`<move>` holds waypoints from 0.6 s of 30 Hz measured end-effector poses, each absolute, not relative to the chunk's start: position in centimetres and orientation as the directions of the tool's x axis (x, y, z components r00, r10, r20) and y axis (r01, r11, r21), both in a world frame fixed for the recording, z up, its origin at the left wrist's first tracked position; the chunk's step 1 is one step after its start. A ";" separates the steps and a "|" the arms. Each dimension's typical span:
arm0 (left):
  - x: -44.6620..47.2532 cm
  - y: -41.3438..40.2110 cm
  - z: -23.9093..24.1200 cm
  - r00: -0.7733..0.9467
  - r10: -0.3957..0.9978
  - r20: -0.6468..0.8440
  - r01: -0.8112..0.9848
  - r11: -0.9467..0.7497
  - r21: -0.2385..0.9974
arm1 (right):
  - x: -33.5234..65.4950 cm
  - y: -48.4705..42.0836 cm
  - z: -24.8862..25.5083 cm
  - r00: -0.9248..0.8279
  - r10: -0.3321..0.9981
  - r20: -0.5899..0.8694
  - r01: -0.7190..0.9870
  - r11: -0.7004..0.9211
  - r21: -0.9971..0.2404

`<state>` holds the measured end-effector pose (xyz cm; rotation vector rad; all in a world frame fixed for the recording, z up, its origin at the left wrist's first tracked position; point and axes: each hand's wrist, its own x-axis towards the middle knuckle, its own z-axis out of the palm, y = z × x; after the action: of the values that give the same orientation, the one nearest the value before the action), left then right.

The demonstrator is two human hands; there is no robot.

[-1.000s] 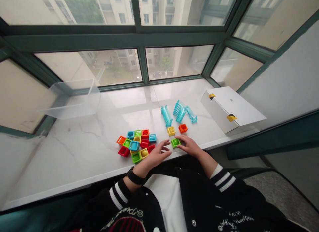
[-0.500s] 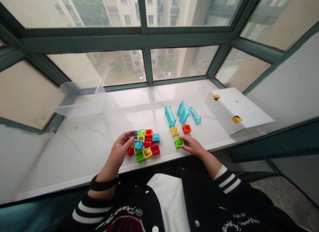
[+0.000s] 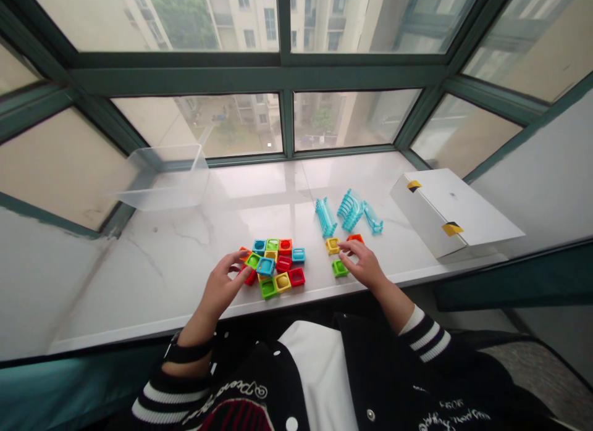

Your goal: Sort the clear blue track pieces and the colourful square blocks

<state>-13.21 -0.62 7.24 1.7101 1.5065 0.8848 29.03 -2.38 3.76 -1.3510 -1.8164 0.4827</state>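
Observation:
My left hand (image 3: 225, 283) rests at the left edge of a cluster of colourful toy blocks. Its thumb and fingers are apart around the left-hand blocks, close to a green block (image 3: 252, 260) and a red block (image 3: 251, 276); contact is hard to tell. A blue block (image 3: 265, 267) sits on top of the others. My right hand (image 3: 364, 265) is open, fingertips beside a yellow block (image 3: 332, 245). Below these fingers lies a separate green block (image 3: 340, 268). An orange block (image 3: 355, 238) is partly hidden behind the hand.
Translucent blue track pieces (image 3: 351, 210) lie behind the right-hand blocks. A clear plastic bin (image 3: 173, 193) stands at the back left of the white marble sill (image 3: 176, 258). At the right is a white box (image 3: 463, 215) with yellow-black tabs. Green-framed windows border the sill.
My right hand has let go of the green block and moved up towards the yellow one. My left hand has drawn back from the blue block, uncovering blocks at the left. The view has shifted slightly.

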 end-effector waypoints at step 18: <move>-9.1 -0.4 4.3 0.254 0.967 0.027 0.751 -0.215 0.625 | 17.0 -0.1 2.0 -0.680 0.711 0.178 0.589 0.675 -0.445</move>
<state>-9.05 -0.36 4.35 2.0368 1.5552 0.5766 17.05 -0.07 2.02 -1.0266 -2.5529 0.5078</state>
